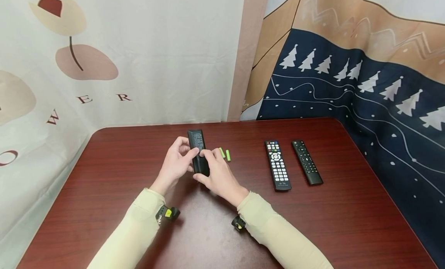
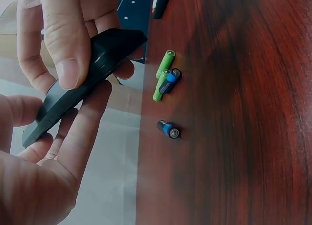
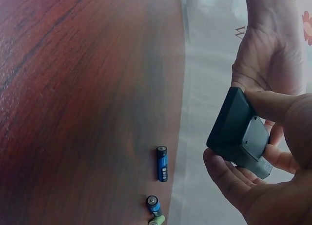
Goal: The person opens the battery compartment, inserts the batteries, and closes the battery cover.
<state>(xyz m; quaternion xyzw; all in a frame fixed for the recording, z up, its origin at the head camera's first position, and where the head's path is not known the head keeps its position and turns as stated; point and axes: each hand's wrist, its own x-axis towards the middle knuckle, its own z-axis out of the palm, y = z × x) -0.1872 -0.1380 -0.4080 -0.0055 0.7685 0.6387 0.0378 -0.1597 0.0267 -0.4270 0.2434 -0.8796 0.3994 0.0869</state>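
Two-handed hold on a black remote: you have its labelled back turned up, clear of the table [image 1: 347, 207], with the held remote [image 1: 200, 163] in front of you and between your palms. Your left hand [image 1: 174, 161] grips the left edge, thumb over the back; your right hand [image 1: 224, 174] grips the nearer end, thumb and fingers bent round the casing. The right-wrist view shows a seamed panel [image 3: 256, 137] seated on the back. The likeliest fault is a slip: should you press hard on the smooth casing while pinching only its edges, it could twist or drop. Force on the panel at a poor angle might strain its catch or release it suddenly, jerking a hand forward. Just beyond lie loose cells, two green batteries [image 2: 167, 64], a blue battery [image 2: 170, 82] overlapping them in view, and a second blue battery [image 2: 168, 129] apart; being round and near the far edge, they could roll off if knocked. The white-keyed remote [image 1: 278, 165] and slim dark remote [image 1: 307, 163], well to the right, present little hazard.
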